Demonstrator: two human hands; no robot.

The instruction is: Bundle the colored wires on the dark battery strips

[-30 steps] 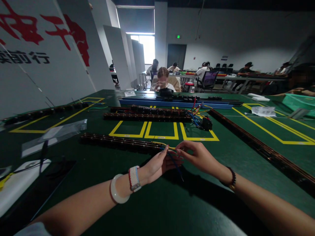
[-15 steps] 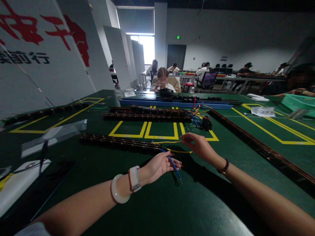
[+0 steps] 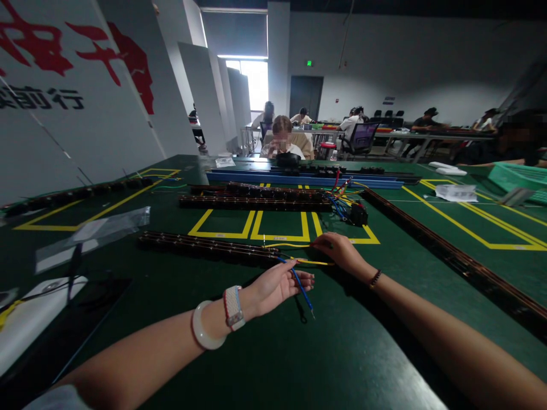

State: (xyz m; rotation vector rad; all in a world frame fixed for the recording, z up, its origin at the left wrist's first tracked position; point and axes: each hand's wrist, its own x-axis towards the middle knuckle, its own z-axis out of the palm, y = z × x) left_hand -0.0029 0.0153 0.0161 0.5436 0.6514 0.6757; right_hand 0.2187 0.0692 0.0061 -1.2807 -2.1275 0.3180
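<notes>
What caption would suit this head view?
Left hand holds a blue wire; right hand pinches a yellow wire on the green table.

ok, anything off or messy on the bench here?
Nothing damaged or spilled. The left hand holds a blue wire, the right hand a yellow wire, both loose off the end of the near black strip.
</notes>
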